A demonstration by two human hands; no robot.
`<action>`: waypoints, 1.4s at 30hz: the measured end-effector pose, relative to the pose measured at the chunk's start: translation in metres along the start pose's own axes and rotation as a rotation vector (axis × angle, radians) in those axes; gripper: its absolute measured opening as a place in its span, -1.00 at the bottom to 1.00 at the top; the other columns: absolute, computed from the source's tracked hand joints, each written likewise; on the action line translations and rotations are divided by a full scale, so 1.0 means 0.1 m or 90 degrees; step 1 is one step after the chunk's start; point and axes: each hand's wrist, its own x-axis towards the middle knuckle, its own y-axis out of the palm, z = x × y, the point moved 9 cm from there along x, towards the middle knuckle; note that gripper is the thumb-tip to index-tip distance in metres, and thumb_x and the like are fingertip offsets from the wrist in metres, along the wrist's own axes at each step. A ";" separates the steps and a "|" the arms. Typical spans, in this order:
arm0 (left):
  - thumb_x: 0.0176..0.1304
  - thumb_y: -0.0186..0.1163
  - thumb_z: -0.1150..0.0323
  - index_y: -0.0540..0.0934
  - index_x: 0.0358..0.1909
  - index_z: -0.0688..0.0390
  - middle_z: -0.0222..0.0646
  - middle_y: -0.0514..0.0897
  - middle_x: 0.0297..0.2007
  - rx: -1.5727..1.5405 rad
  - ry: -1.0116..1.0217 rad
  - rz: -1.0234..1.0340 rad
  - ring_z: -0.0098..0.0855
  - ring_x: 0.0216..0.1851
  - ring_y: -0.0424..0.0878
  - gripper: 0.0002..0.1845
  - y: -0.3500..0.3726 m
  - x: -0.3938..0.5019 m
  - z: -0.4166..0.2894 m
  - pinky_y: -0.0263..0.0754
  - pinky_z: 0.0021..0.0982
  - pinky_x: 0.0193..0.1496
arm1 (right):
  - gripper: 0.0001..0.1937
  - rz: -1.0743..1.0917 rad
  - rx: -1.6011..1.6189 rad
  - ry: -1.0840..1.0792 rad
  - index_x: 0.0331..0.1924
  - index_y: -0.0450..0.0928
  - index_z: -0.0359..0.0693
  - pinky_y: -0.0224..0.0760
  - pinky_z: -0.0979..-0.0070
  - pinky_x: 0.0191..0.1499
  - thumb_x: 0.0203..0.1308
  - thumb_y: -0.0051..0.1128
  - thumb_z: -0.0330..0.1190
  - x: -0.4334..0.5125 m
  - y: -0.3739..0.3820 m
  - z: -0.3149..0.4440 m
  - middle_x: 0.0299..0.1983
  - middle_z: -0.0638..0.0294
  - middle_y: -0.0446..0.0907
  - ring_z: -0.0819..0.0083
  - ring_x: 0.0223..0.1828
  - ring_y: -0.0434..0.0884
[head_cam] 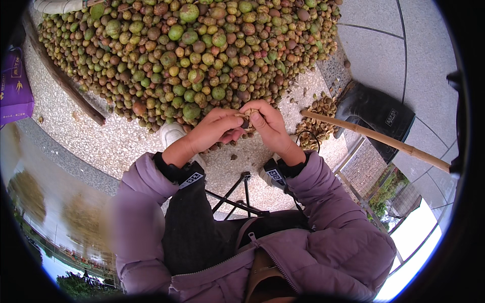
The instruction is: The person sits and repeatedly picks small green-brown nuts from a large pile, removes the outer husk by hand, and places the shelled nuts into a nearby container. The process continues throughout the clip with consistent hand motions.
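Note:
Both hands meet at the near edge of a large heap of round green and brown fruits (189,68), which look like tea-oil camellia fruits. Between my fingers is a split-open fruit (246,114), with pale brown husk and a dark seed showing. My left hand (218,127) holds its left side, thumb near the dark seed. On the other side my right hand (267,125) pinches the husk between thumb and index finger. Part of the fruit is hidden by the fingers. Opened brown husks (316,125) lie in a small pile to the right of my right hand.
A bamboo pole (379,136) slants across the right side, above black rubber boots (373,110). A wooden stick (64,79) borders the heap's left, near a purple bag (17,87) bearing writing. Black folding stool legs (242,197) stand between my feet.

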 end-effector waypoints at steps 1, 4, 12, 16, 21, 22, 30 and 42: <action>0.23 -0.02 0.12 0.51 -0.39 0.25 -0.49 0.44 -0.64 -0.014 0.005 0.010 -0.71 -0.68 0.28 -0.65 0.01 0.00 -0.01 0.13 -0.67 -0.62 | -0.77 0.001 -0.022 -0.010 -0.18 0.40 -0.28 0.31 0.62 -0.33 0.27 -0.20 -0.29 0.00 0.00 0.02 -0.40 0.23 0.49 0.55 -0.40 0.47; 0.19 -0.02 0.21 0.51 -0.38 0.26 -0.47 0.45 -0.63 0.033 -0.004 -0.018 -0.70 -0.68 0.28 -0.71 0.01 0.00 0.00 0.13 -0.68 -0.62 | -0.82 0.005 -0.104 -0.073 -0.18 0.41 -0.28 0.33 0.58 -0.33 0.22 -0.16 -0.39 0.00 0.00 0.13 -0.38 0.16 0.49 0.42 -0.41 0.50; 0.20 -0.06 0.24 0.48 -0.35 0.23 -0.45 0.48 -0.59 0.011 -0.044 0.035 -0.70 -0.66 0.30 -0.74 0.08 0.00 0.09 0.14 -0.66 -0.64 | -0.79 0.012 -0.163 -0.142 -0.19 0.43 -0.28 0.36 0.50 -0.35 0.06 -0.15 -0.57 -0.04 0.01 0.21 -0.42 0.10 0.48 0.27 -0.45 0.51; 0.27 -0.11 0.19 0.45 -0.35 0.22 -0.48 0.44 -0.61 0.054 -0.020 0.003 -0.69 -0.67 0.28 -0.71 0.07 0.02 0.10 0.12 -0.66 -0.64 | -0.80 -0.067 -0.101 0.020 -0.16 0.42 -0.27 0.34 0.58 -0.41 0.14 -0.20 -0.54 -0.07 -0.07 -0.01 -0.52 0.19 0.47 0.48 -0.52 0.48; 0.30 -0.16 0.17 0.41 -0.46 0.21 -0.50 0.36 -0.68 0.008 -0.004 -0.045 -0.66 -0.68 0.26 -0.66 0.09 0.04 0.13 0.14 -0.62 -0.62 | -0.79 -0.152 0.018 0.124 -0.13 0.39 -0.24 0.11 0.77 -0.57 0.26 -0.31 -0.46 -0.09 -0.01 -0.19 -0.59 0.41 0.34 0.73 -0.62 0.24; 0.30 -0.16 0.17 0.40 -0.48 0.21 -0.49 0.35 -0.69 0.025 0.002 -0.066 -0.65 -0.68 0.26 -0.66 0.07 0.04 0.13 0.14 -0.61 -0.62 | -0.79 -0.156 0.073 0.134 -0.14 0.39 -0.24 0.06 0.77 -0.59 0.25 -0.31 -0.46 -0.09 0.02 -0.21 -0.61 0.42 0.30 0.74 -0.65 0.20; 0.18 -0.18 0.30 0.35 -0.64 0.23 -0.45 0.34 -0.72 0.090 0.063 -0.091 -0.61 -0.71 0.22 -0.70 0.02 -0.03 0.11 0.10 -0.58 -0.64 | -0.83 -0.158 0.534 0.349 -0.26 0.39 -0.27 -0.13 0.74 -0.76 0.19 -0.32 -0.51 -0.16 0.18 -0.40 -0.72 0.44 0.18 0.74 -0.80 0.07; 0.04 -0.15 0.31 0.31 -0.69 0.20 -0.45 0.24 -0.77 -0.222 -0.060 0.044 -0.62 -0.78 0.12 -0.76 0.10 0.00 0.21 -0.04 -0.60 -0.76 | -0.79 -0.031 0.372 0.242 -0.27 0.42 -0.29 0.01 0.72 -0.65 0.16 -0.11 -0.31 -0.01 0.10 -0.24 -0.59 0.37 0.36 0.69 -0.68 0.23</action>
